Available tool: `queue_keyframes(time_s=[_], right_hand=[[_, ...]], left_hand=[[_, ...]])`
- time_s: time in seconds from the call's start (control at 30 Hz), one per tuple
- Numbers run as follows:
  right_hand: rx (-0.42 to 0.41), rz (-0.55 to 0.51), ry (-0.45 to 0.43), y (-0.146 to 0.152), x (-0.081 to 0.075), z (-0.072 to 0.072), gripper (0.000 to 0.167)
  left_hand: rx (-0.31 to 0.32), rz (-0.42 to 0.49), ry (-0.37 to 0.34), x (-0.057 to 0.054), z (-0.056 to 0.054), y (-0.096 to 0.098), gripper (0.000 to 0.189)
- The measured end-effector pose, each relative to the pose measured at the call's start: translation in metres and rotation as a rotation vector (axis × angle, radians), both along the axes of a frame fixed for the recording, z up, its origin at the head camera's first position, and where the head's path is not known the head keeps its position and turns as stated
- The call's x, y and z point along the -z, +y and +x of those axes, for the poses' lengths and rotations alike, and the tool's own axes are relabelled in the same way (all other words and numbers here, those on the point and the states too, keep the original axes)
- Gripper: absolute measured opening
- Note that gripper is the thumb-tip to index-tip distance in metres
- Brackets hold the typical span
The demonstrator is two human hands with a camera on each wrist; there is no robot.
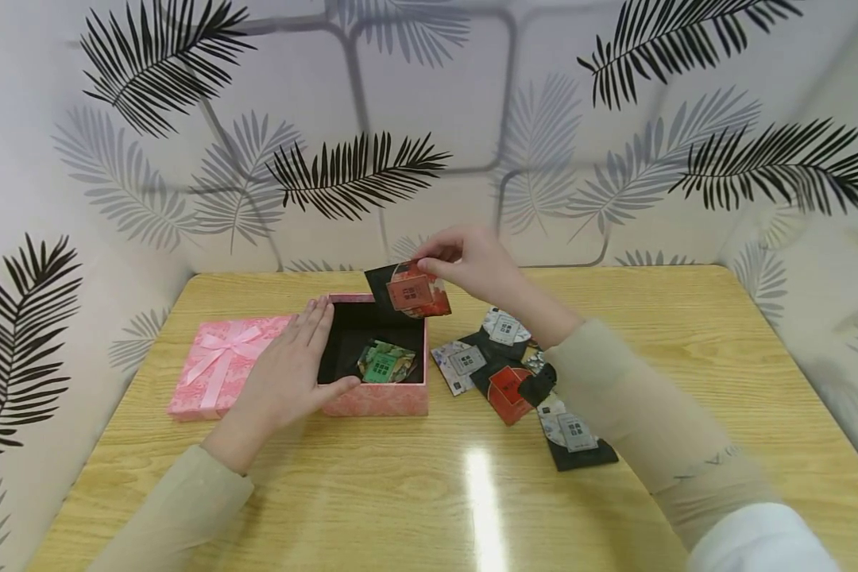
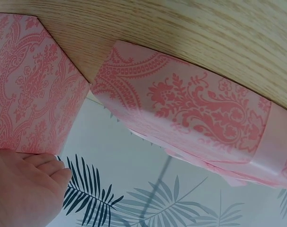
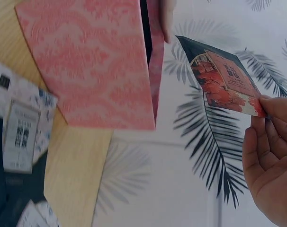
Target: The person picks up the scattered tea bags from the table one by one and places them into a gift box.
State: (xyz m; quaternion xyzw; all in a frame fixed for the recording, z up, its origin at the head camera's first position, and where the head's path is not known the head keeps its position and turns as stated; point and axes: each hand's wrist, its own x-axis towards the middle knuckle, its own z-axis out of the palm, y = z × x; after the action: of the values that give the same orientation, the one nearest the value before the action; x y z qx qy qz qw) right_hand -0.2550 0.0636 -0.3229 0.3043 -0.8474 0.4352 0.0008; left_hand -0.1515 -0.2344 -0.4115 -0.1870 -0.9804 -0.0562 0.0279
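Above the open pink box [image 1: 375, 400], my right hand [image 1: 472, 262] pinches a flat black-and-red packet [image 1: 411, 291] by one corner between thumb and fingertips. The right wrist view also shows the packet [image 3: 224, 78] tilted in the air, apart from the box. My left hand [image 1: 289, 369] rests at the box's left side, fingers extended along the rim and thumb near the front edge. Its fingers [image 2: 44, 165] touch the box wall [image 2: 34, 85] in the left wrist view. Inside the dark box lies a green packet [image 1: 382, 363].
The pink lid [image 1: 225, 365] with a ribbon bow lies left of the box, partly behind my left hand. Several packets [image 1: 508, 389], black with white or red labels, overlap to the right of the box, some under my right forearm. A patterned backdrop stands behind the wooden table [image 1: 372, 492].
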Motion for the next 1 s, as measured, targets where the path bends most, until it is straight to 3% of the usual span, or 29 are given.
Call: queue_keyframes(time_s=[0.3,0.73,1.0], right_hand=[[-0.107,0.012,-0.031,-0.031,0.022,0.014,0.016],[-0.161,0.09,-0.081,-0.051,0.062,0.023,0.013],[-0.131,0.27,0.03,-0.061,0.071,0.025,0.01]], left_hand=[[0.003,0.009,0.012,0.001,-0.001,0.0,0.11],[0.002,0.004,0.001,0.001,0.0,0.0,0.11],[0.002,0.012,0.003,0.001,0.001,-0.001,0.11]])
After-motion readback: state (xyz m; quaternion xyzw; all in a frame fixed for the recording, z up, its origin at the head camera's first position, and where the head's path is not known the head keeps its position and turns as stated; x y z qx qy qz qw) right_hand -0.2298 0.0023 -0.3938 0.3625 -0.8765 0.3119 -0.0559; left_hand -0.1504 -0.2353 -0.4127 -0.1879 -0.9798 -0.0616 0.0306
